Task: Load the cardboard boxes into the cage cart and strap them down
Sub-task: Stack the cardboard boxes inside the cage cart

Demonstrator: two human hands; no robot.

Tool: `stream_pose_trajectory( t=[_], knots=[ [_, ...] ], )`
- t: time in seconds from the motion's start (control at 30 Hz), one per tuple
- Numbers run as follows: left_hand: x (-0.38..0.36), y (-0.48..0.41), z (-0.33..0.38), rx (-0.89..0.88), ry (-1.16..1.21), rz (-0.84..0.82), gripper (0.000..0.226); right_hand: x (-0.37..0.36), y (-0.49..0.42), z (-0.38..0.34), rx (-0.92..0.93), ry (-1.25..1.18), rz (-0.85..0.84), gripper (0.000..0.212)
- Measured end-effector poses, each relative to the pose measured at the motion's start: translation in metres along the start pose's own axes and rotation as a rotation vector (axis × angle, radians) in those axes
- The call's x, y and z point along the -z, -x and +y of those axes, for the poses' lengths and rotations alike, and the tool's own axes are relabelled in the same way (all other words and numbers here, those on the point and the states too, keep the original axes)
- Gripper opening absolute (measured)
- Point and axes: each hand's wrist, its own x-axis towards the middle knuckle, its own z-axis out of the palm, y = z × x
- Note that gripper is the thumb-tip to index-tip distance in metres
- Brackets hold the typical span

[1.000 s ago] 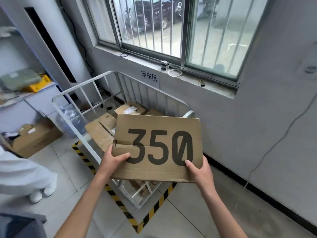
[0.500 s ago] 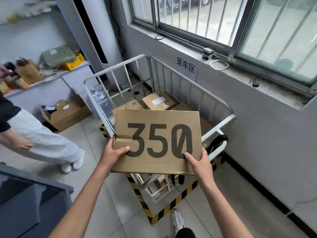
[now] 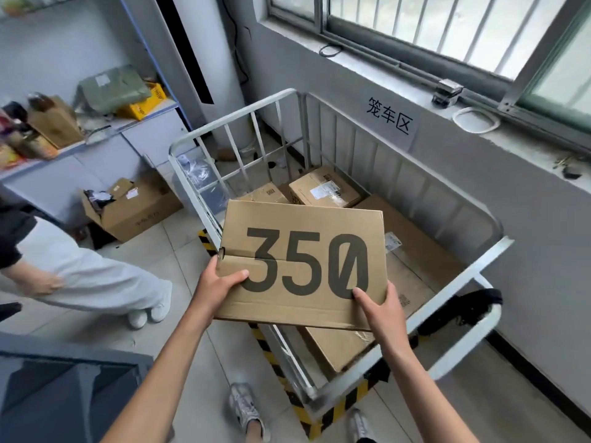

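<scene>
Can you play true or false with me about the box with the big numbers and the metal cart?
1. The left hand and the right hand both hold the 350 box. True.
2. The cage cart has nothing inside. False: cardboard boxes already lie in it.
3. The 350 box is red. False: it is brown cardboard with dark numbers.
4. A black strap hangs on the cart's rail. True.
</scene>
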Motion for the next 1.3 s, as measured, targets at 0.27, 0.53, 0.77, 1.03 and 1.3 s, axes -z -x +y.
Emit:
stream_pose_trajectory(
  t=[0.27, 0.53, 0.77, 1.03, 1.3],
  knots=[
    [0.092, -0.154, 0.019, -0.038, -0.089, -0.193, 0.074, -0.134, -0.034, -0.043, -0.064, -0.093, 0.172, 0.036],
    [0.113, -0.259, 0.040, -0.025, -0.223, -0.312, 0.051, -0.223, -0.043, -0.045, -0.243, -0.113, 0.324, 0.081],
    [0.093, -0.344, 0.055, -0.037, -0.328, -0.408, 0.058, -0.281, -0.100, -0.029, -0.378, -0.168, 0.407, 0.050],
    [0.081, -0.465, 0.070, 0.014, -0.436, -0.445, 0.060, -0.341, -0.192, -0.034, -0.425, -0.237, 0.390, 0.044],
    [0.027, -0.619, 0.039, 0.024, -0.519, -0.587, 0.063, -0.407, -0.289, -0.012, -0.547, -0.272, 0.448, 0.058]
  ],
)
